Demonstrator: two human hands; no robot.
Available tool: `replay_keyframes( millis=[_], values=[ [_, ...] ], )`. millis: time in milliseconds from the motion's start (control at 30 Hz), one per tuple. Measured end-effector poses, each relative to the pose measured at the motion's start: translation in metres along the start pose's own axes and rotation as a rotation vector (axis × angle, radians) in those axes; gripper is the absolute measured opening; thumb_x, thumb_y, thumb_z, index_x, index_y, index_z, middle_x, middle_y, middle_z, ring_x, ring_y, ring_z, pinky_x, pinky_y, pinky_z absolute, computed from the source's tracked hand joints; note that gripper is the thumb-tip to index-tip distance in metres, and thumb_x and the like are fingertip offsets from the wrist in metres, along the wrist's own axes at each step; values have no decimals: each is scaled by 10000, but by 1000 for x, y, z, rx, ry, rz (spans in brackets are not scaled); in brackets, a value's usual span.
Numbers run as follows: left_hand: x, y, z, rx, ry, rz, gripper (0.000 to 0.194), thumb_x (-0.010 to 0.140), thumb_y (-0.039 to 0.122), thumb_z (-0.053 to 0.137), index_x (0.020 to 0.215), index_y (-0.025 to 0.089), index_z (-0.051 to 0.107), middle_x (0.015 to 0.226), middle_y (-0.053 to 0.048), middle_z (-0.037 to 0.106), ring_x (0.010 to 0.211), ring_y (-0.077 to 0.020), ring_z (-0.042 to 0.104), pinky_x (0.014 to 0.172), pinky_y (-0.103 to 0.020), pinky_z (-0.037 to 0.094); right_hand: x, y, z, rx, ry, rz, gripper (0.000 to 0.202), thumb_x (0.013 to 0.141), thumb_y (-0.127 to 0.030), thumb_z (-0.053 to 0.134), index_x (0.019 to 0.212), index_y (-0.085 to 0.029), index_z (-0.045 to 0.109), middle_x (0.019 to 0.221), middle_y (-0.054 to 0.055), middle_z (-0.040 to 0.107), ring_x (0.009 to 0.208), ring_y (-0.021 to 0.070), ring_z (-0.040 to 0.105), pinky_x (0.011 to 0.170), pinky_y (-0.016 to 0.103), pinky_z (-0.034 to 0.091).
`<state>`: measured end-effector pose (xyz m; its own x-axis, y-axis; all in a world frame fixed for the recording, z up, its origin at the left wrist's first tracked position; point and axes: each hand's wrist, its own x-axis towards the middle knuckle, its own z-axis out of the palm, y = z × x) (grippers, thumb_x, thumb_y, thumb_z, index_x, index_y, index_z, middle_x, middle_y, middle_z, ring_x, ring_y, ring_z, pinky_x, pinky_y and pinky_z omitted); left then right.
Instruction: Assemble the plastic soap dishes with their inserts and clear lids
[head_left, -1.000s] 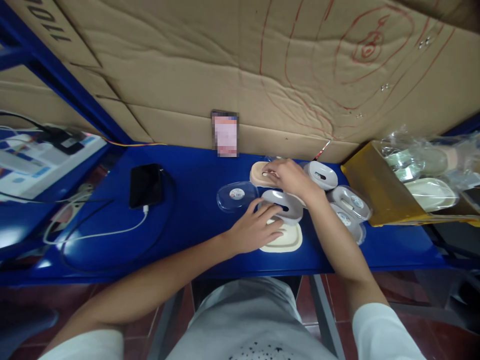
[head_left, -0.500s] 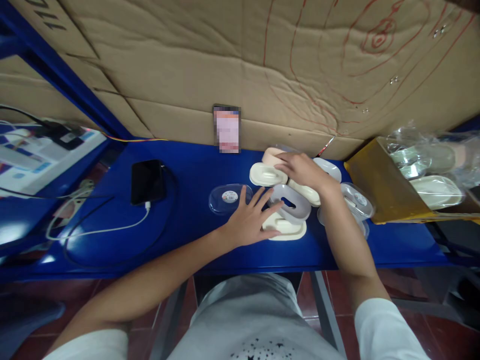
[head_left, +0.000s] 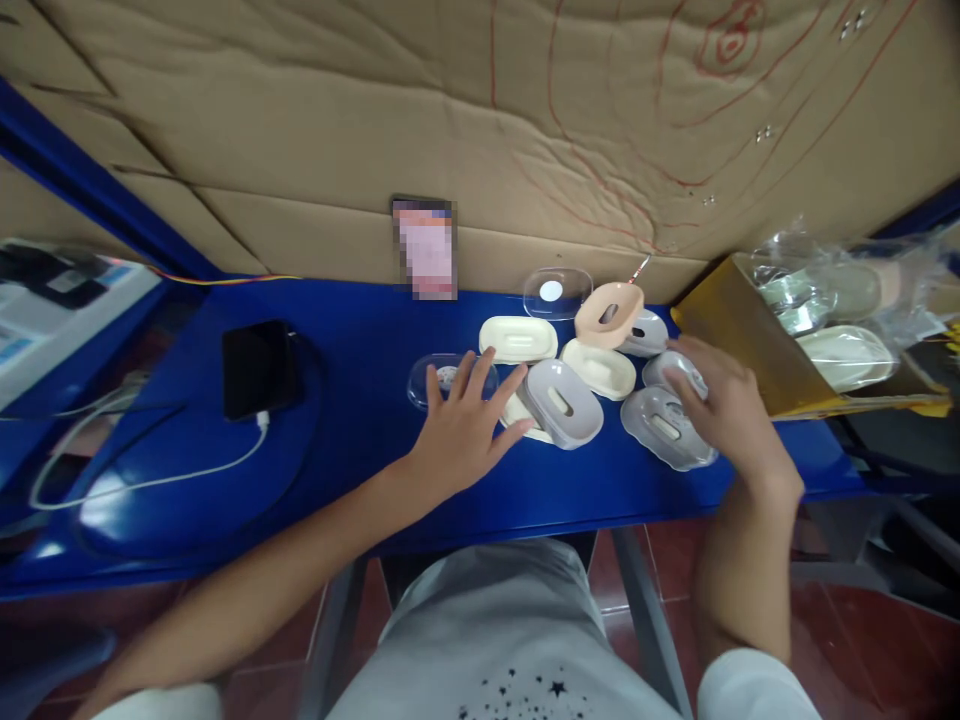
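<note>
My left hand (head_left: 466,425) is spread with fingers apart, over a clear lid (head_left: 420,382) and the edge of a cream dish. A grey dish with an oval slot (head_left: 579,415) lies just right of it, partly on the cream one. Farther right, my right hand (head_left: 724,395) is slightly blurred beside a clear lid (head_left: 679,368) and a clear container (head_left: 660,440); whether its fingers touch them is unclear. A peach slotted dish (head_left: 609,312), a cream tray (head_left: 517,340), another cream dish (head_left: 598,370) and a grey dish (head_left: 646,332) lie between the hands.
Against the cardboard wall (head_left: 300,130) stands a phone with a blurred screen (head_left: 427,250). A black phone (head_left: 259,370) with a white cable lies left. Another clear lid (head_left: 559,290) is at the back. The cardboard box (head_left: 739,330) at right holds wrapped dishes.
My right hand has left the peach dish and moved right to the clear pieces. The peach dish now lies farther right, on other dishes. The camera view has shifted slightly.
</note>
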<state>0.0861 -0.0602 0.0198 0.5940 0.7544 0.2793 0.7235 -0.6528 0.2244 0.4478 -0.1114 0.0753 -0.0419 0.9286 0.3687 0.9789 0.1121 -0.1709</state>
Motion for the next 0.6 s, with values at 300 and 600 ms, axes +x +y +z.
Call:
replay_keyframes(
  millis=[300,600],
  values=[
    [5,14,40,-17,-46,86,896,997,593,716,1730,249,335,1777,-257,295,1620,-556,292,1166,-961,16,-118,2,14,127,5,190,624,981,-611,694,1536,-342,603,1551,137,636,1452,416,585,1169,671,509],
    [6,18,28,-90,-60,443,663,1071,405,662,1682,299,425,1796,-193,296,1657,-432,300,1278,-825,145,-101,-43,46,273,227,256,540,1025,-511,680,1504,-274,609,1541,158,637,1444,366,607,1192,611,509]
  ],
)
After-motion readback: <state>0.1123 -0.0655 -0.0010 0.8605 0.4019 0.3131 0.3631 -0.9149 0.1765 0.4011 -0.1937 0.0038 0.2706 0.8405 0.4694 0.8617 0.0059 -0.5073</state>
